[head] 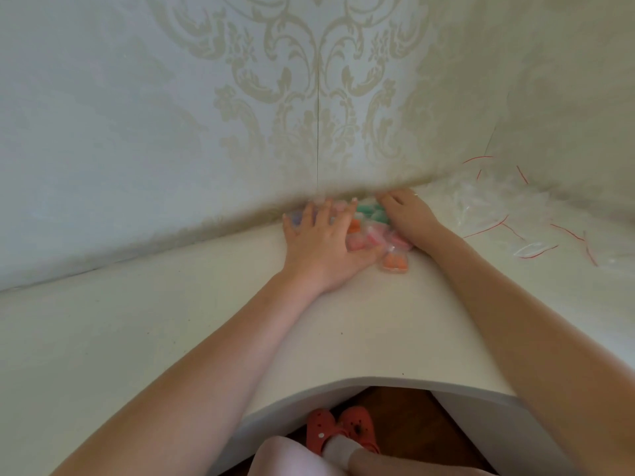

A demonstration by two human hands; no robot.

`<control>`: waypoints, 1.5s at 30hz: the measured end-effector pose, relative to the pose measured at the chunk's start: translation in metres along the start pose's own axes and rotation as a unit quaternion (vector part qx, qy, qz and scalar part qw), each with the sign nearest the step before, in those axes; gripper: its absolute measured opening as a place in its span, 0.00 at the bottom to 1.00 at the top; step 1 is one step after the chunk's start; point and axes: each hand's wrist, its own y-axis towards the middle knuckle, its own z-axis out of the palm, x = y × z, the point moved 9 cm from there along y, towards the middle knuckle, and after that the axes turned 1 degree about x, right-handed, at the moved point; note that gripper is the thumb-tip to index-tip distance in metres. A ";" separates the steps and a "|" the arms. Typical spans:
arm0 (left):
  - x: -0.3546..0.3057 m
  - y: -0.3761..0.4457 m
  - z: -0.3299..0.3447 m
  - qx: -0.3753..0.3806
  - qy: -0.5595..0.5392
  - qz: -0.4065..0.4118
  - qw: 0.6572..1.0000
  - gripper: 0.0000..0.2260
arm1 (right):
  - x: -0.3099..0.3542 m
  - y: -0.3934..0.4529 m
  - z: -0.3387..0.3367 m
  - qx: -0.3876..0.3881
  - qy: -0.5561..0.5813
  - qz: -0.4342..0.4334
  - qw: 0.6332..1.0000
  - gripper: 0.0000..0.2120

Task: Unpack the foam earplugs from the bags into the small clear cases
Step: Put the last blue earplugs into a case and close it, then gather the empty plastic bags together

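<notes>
Left grip: your left hand [321,249] lies flat, fingers spread and nearly straight, pressing down on the near-left part of the pile; it holds nothing.
Right grip: your right hand [405,214] rests on the far-right edge of the same pile, fingers bent over it. Whether it pinches a case you cannot tell; motion blur hides the fingertips.
Between the grips: the filled clear cases [369,231], a loose heap showing green, pink, orange and purple foam, touching both hands and pushed up against the wall [206,115].
Just outside the left thumb: one orange case [396,262], on the near edge of the heap, covered by neither hand.
Beyond the right grip: the emptied bags [508,218] with red seal strips, scattered well apart from the heap.
Under everything: the white worktop [171,321], its cut-out edge near your knees.
Stage, as judged: cases look filled and bags spent, so you seem to be gathering the finished lot.
Risk one: sweeping both hands inward may leave the orange case behind or skid it toward the worktop edge.
Risk two: flat pressure from the left hand could pop a lid and spill earplugs.
Risk three: smooth cases stacked loosely may slide sideways out of the gap between the hands.
</notes>
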 end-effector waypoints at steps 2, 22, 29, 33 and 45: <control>-0.007 -0.002 0.001 0.003 0.008 0.015 1.000 0.46 | 0.013 -0.006 0.008 -0.006 -0.010 -0.030 0.999 0.17; -0.130 0.053 -0.003 0.011 0.044 0.144 0.989 0.42 | -0.125 -0.113 -0.189 -0.281 -0.164 0.292 0.899 0.25; -0.149 0.108 0.055 0.147 0.046 0.085 0.984 0.53 | -0.184 -0.112 -0.200 -0.201 -0.175 0.376 0.887 0.29; -0.154 0.125 0.079 0.187 -0.019 0.070 0.980 0.53 | -0.188 -0.072 -0.193 -0.180 -0.141 0.310 0.923 0.30; -0.184 0.169 0.107 0.169 -0.240 0.115 0.949 0.67 | -0.140 0.012 -0.136 -0.049 0.072 0.115 0.990 0.12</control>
